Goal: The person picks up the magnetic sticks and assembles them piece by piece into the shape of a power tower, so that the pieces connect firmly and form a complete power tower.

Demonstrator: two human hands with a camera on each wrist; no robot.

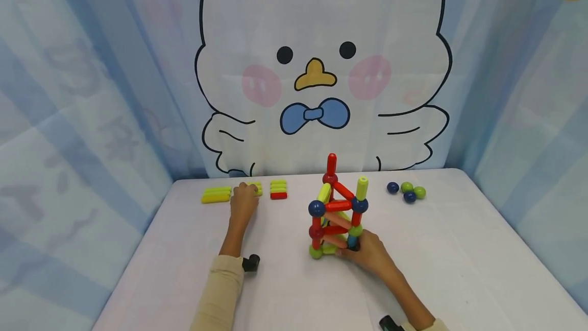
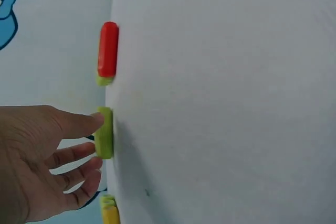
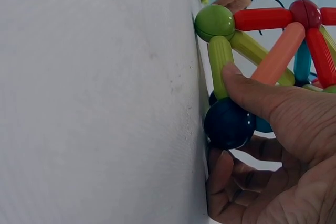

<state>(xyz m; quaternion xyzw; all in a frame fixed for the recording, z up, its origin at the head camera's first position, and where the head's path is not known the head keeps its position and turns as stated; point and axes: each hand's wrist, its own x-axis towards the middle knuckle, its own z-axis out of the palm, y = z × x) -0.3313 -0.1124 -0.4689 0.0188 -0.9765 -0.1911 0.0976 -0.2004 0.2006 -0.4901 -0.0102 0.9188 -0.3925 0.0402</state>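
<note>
A structure of magnetic rods and balls (image 1: 338, 206) stands upright right of the table's middle, in red, yellow-green, orange and blue. My right hand (image 1: 369, 254) grips its lower right corner. Close up, the right thumb (image 3: 241, 85) lies on a yellow-green rod, with the fingers curled about a navy ball (image 3: 230, 123). At the back left, my left hand (image 1: 244, 201) reaches over a group of rods. Its thumb and fingertips pinch a yellow-green magnetic rod (image 2: 105, 134) in the left wrist view; the fingers' far contact is partly hidden.
Left of that hand lie yellow and yellow-green rods (image 1: 216, 194). To its right is a stack with a red rod (image 1: 278, 195) in front. Navy and green balls (image 1: 410, 191) sit at the back right. A printed curtain (image 1: 317, 142) hangs behind the table.
</note>
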